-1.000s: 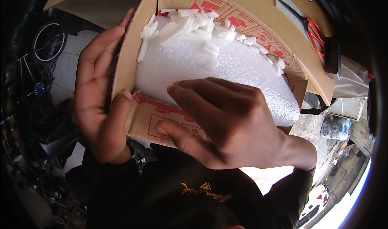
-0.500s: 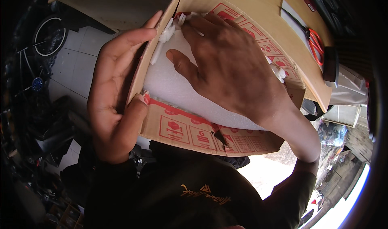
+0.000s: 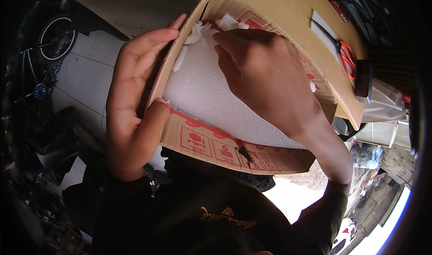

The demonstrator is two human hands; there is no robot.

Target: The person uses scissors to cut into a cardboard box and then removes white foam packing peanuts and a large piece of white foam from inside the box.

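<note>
A brown cardboard box (image 3: 204, 151) with red printing stands open in front of me, tilted, with a ragged dark tear in its near flap. My left hand (image 3: 135, 90) grips its left wall, thumb on the near corner and fingers along the outside. Inside lies a sheet of white foam (image 3: 198, 81) that covers most of what is beneath. Over the foam, my right hand (image 3: 270, 75) is closed, its fingertips drawn together near the far left part; what they pinch, if anything, is hidden. White packing scraps (image 3: 195, 32) sit along the far left inner edge.
The box rests against a brown tabletop (image 3: 288, 3). Red-handled scissors (image 3: 345, 59) lie at its right end, beside a dark block-shaped thing (image 3: 363, 80). Down to the left, a spoked wheel (image 3: 56, 36) stands on a tiled floor (image 3: 96, 52).
My right hand has gone from spread fingers on the foam to a closed, pinched shape, uncovering more foam. My left hand still grips the box, which has shifted slightly in view.
</note>
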